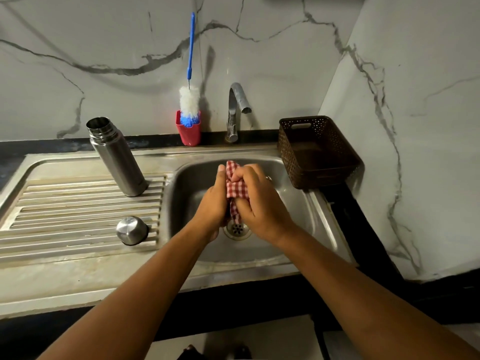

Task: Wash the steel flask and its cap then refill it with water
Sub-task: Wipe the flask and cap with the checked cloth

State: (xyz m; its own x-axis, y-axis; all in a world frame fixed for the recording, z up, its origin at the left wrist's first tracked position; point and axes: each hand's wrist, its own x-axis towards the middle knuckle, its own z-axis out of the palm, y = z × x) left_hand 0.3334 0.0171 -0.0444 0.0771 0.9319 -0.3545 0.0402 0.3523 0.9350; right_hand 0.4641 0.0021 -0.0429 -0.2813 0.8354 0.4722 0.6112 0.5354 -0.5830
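**Two hands on one cloth, above the drain**

Both hands meet over the sink (pixel 192 178), with a red-checked cloth (pixel 235 187) bunched between them. The right hand (pixel 257 203) has its fingers curled round the cloth and grips it. The left hand (pixel 211 201) lies against the other side with its fingers looking fairly straight. Its palm is turned away, so I cannot tell whether it clasps the cloth or only presses it. Holding the cloth right over the drain (pixel 237 229) means any drips fall into the basin. My guess is that the cloth is being wrung or the hands dried.

The flask (pixel 117 157) stands upright and uncapped on the drainboard (pixel 65 203), to the left of the basin. Its mouth is open, and whether there is water inside is not visible. The cap (pixel 131 229) sits apart from it, nearer the person, on the same ribbed slope, which is probably where runoff goes back to the sink.

A brush (pixel 190 100) stands bristles-down in a red cup (pixel 191 135) against the wall, beside the tap (pixel 235 110), within easy reach for scrubbing. No stream shows at the spout. A brown basket (pixel 285 152) sits at the sink's right corner.

Neither hand touches the flask or the cap, so capping is not yet done.
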